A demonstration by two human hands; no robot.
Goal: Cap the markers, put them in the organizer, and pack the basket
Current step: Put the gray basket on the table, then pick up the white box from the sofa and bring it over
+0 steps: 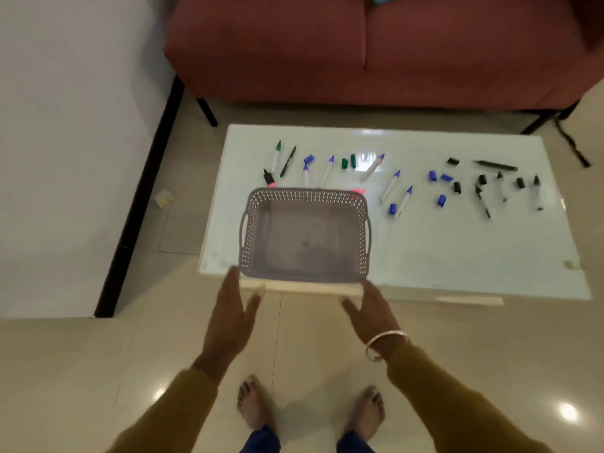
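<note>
Low white table [457,256] stands before a red sofa [359,53]. Grey basket [305,237] sits at the table's near-left edge, long axis running left-right, open side up, nothing in it. No organizer visible.

Left hand [233,317] and right hand [372,312] are at the basket's near corners, fingers spread and flat, clamped on nothing; left fingertips look to be touching the corner, right just beside it.

Judgement: task barely begun. Basket is being set down, so best seated fully on the table, away from the edge, w/ room kept for capping.

Markers lie in a loose row along the far side, mostly pointing near-far, tips far: blue ones [390,186] mid-table, black ones [495,165] right, green [276,155] left. Loose caps [441,200] scattered btwn them.
</note>
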